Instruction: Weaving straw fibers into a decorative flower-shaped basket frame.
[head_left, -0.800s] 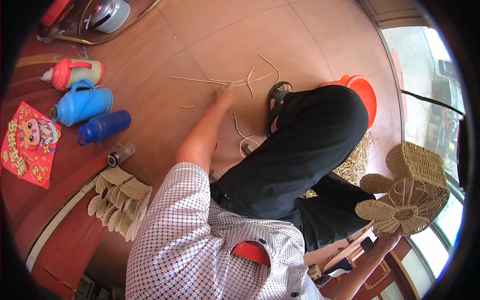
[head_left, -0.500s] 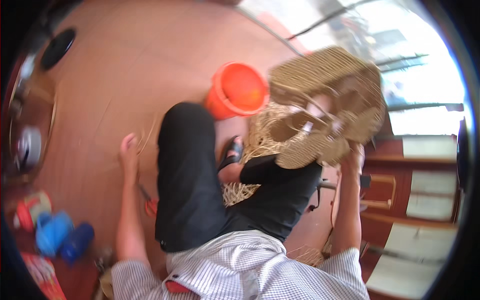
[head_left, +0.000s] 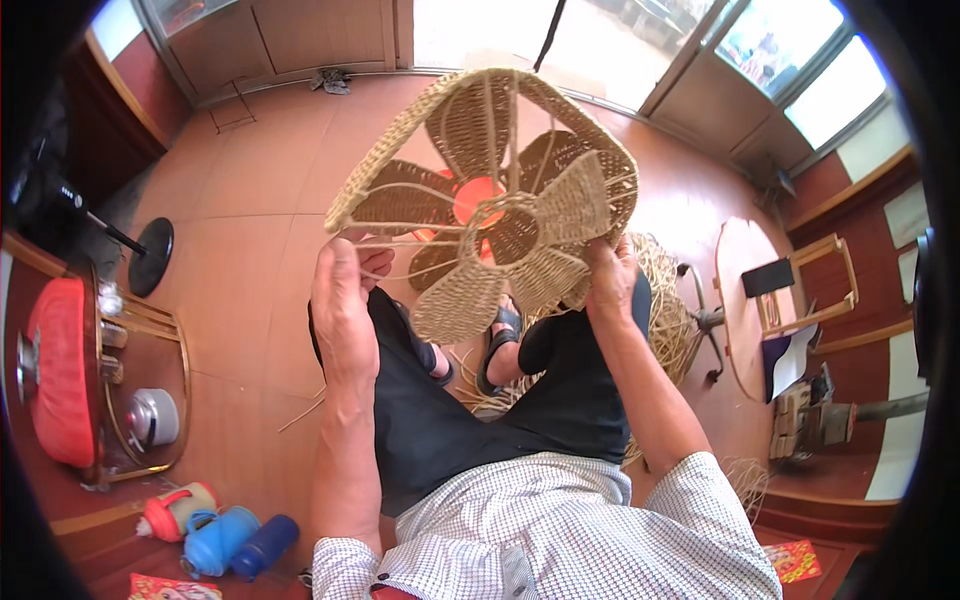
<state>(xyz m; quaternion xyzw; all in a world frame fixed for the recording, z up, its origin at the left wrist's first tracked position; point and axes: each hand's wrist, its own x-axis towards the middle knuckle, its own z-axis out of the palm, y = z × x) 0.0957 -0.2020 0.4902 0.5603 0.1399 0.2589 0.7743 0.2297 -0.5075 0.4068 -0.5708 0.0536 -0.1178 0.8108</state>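
A woven straw piece [head_left: 455, 300] is held up in front of me, with broad petals round a central ring inside a rounded, braided rim and thin strands running between them. My left hand [head_left: 343, 300] is closed at its lower left corner, thumb on the rim and fingers curled among strands. My right hand [head_left: 612, 285] grips its lower right edge, fingertips partly hidden behind a petal. An orange bucket [head_left: 475, 200] shows through the gaps behind it. Loose straw [head_left: 660, 300] lies in a heap beside my right leg.
Left: a red-topped trolley [head_left: 58, 370], a black stand base [head_left: 150, 255], thermoses and a blue bottle [head_left: 265, 545]. Right: a round wooden board [head_left: 745, 350] with a frame on it, a swivel base [head_left: 708, 318], a metal tool [head_left: 840, 422]. Ahead: a glass door [head_left: 600, 45].
The view has swung round. My left hand has come up from near the floor to take hold of the woven piece, which has moved from my right to in front of me.
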